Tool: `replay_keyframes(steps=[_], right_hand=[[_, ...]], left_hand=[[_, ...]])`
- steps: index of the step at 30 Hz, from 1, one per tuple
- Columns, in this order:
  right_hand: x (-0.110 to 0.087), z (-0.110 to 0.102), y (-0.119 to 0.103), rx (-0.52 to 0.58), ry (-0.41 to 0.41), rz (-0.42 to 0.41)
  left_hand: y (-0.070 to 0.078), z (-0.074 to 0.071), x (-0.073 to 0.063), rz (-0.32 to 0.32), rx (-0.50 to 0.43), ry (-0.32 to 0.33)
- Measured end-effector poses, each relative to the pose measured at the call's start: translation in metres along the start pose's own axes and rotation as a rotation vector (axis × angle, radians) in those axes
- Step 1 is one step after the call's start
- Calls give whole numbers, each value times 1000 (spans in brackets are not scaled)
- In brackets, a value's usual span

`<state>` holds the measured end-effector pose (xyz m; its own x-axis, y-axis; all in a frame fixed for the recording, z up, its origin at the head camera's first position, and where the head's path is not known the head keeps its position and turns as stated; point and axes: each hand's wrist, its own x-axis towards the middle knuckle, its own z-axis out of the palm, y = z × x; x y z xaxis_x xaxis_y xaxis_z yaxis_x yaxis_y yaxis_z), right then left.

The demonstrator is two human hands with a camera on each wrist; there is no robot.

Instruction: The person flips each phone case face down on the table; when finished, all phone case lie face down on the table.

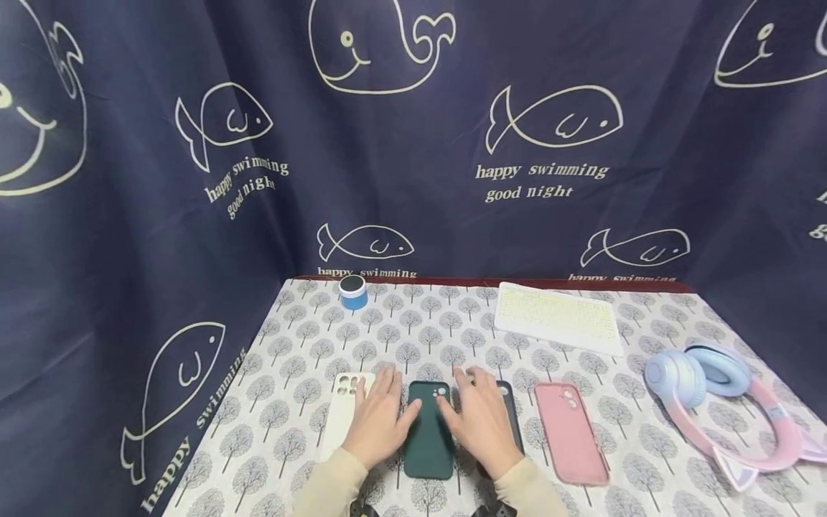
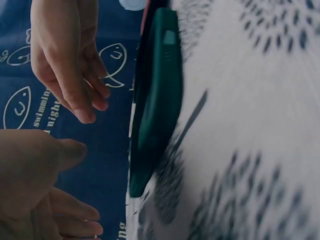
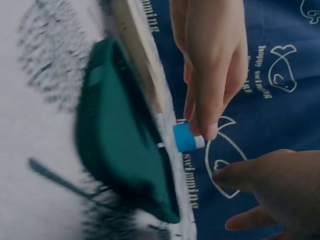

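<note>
Right in the middle we see it: the dark green, rounded rectangular phone case point(image 1: 429, 449), flat on the worktop point(image 1: 400, 330) with its grey tree-print white cloth. Over its left edge we have the left hand point(image 1: 380, 416), grip wide, nothing held; over its right edge the right hand point(image 1: 481, 420), grip wide and bare too, both above the green case and clear of it! Just left of it we spot a cream-white phone case point(image 1: 338, 420); just right, a black phone case point(image 1: 512, 416), partly hidden; farther right, a pink phone case point(image 1: 571, 438). Beyond it to the left, we find a blue-and-white cylinder with a dark top point(image 1: 353, 294); beyond to the right, a white rectangular keyboard point(image 1: 558, 316). Well to its right, pink-and-blue cat-ear headphones point(image 1: 675, 377); behind everything, a navy fish-print curtain point(image 1: 400, 158).
</note>
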<state>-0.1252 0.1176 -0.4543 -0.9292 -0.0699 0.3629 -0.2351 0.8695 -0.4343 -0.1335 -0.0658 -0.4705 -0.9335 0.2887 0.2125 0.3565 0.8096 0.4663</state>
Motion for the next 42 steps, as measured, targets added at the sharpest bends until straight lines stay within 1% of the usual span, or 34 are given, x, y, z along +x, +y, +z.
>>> replay_keyframes(steps=[4,7,11,14,18,19,24,27,32,38,42], right_hand=[[-6,17,4,-45,-21,1],[-9,25,6,-79,-33,5],[-7,30,9,-100,-29,2],[-5,31,10,-105,-17,-8],[-3,30,10,-74,11,-12],[-3,31,10,-61,15,-10],[-3,32,9,-29,6,12],[-4,32,8,-32,0,18],[-4,32,8,-35,17,16],[-5,32,7,-15,26,22],[-4,32,7,-15,29,20]], left_hand=[[-4,10,-4,-20,22,-38],[-5,13,-6,-5,12,-52],[-5,14,-3,27,28,-43],[-6,14,-1,43,53,-38],[-6,12,0,50,52,-44],[-4,11,-1,47,47,-47],[-6,12,-2,22,38,-52],[-6,12,-3,16,21,-53],[-2,8,-2,20,-9,-54],[-1,7,-2,8,-65,-75],[-1,7,-3,6,-67,-78]])
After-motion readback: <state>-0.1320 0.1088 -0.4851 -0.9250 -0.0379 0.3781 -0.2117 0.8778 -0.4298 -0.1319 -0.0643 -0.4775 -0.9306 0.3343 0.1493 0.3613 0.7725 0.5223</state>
